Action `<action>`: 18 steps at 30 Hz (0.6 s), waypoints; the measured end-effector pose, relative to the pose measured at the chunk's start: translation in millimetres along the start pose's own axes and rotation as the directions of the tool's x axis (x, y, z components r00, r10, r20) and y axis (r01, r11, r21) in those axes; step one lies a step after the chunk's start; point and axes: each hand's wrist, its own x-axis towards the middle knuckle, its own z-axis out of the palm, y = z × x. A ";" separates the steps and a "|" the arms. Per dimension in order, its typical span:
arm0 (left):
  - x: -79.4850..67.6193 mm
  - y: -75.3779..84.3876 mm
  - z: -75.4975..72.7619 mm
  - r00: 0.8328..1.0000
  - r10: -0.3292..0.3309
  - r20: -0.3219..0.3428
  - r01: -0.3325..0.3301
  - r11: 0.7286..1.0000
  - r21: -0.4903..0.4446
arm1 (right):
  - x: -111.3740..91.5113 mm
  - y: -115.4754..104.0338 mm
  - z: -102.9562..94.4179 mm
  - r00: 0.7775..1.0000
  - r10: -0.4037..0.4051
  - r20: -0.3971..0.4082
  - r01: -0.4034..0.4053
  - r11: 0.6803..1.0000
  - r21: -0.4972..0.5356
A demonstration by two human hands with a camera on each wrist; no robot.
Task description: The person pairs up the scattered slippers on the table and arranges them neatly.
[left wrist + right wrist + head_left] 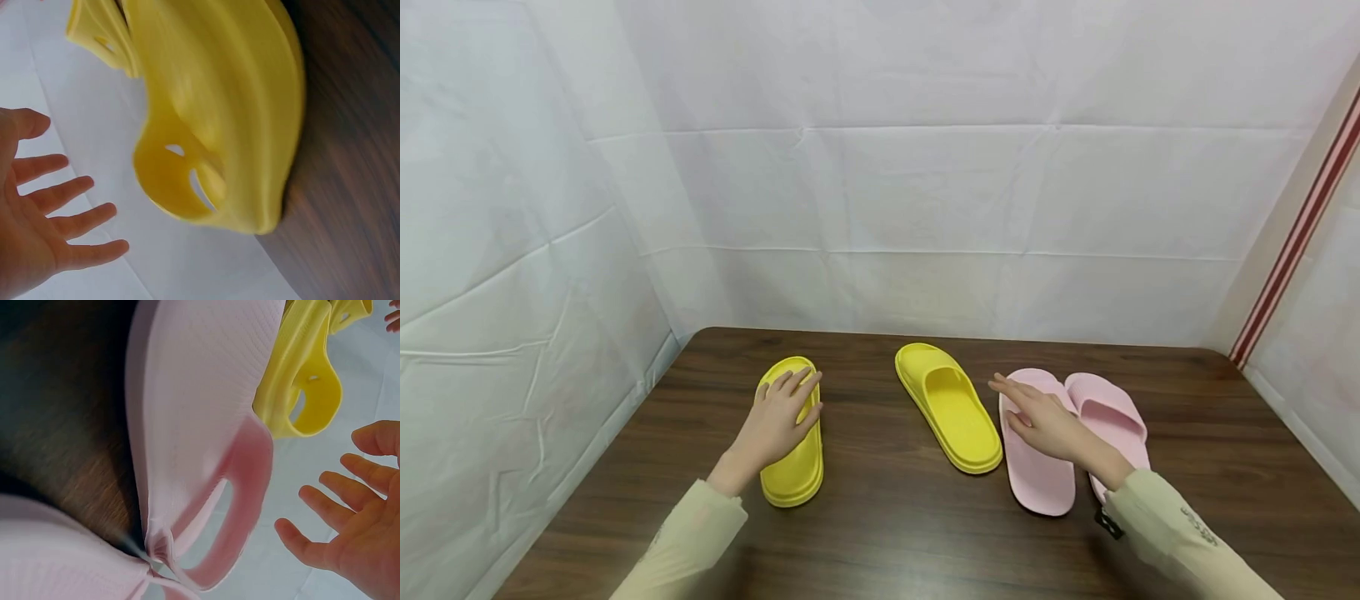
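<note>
My left hand hovers with spread fingers over the left yellow slipper in the head view. The left wrist view shows a gap between those fingers and the yellow slipper's strap. A second yellow slipper, toe pointing to the back left, lies mid-table. Over the left slipper of a pink pair is my right hand, fingers extended and holding nothing; it partly hides that slipper. The other pink slipper lies against it on the right, partly behind my wrist.
The slippers lie on a dark wood-grain table with rounded back corners. White cloth hangs behind it and along both sides, with a red stripe at the right. A small black tag shows beside the right sleeve.
</note>
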 end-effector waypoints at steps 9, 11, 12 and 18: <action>3.5 -15.9 3.8 1.000 -0.006 0.003 0.006 0.999 0.053 | 16.6 -0.4 6.7 0.992 0.060 0.107 -0.069 0.994 0.087; 3.1 -17.2 5.9 0.999 -0.025 0.035 0.023 0.998 0.051 | 20.5 -1.8 7.1 0.990 0.069 0.119 -0.081 0.993 0.092; 2.9 -17.7 7.2 0.998 -0.035 0.055 0.033 0.998 0.049 | 22.4 -2.4 7.5 0.990 0.073 0.122 -0.085 0.992 0.096; -0.9 -20.1 14.6 0.986 -0.079 0.145 0.069 0.995 0.070 | 31.4 -6.1 13.2 0.988 0.082 0.133 -0.096 0.990 0.106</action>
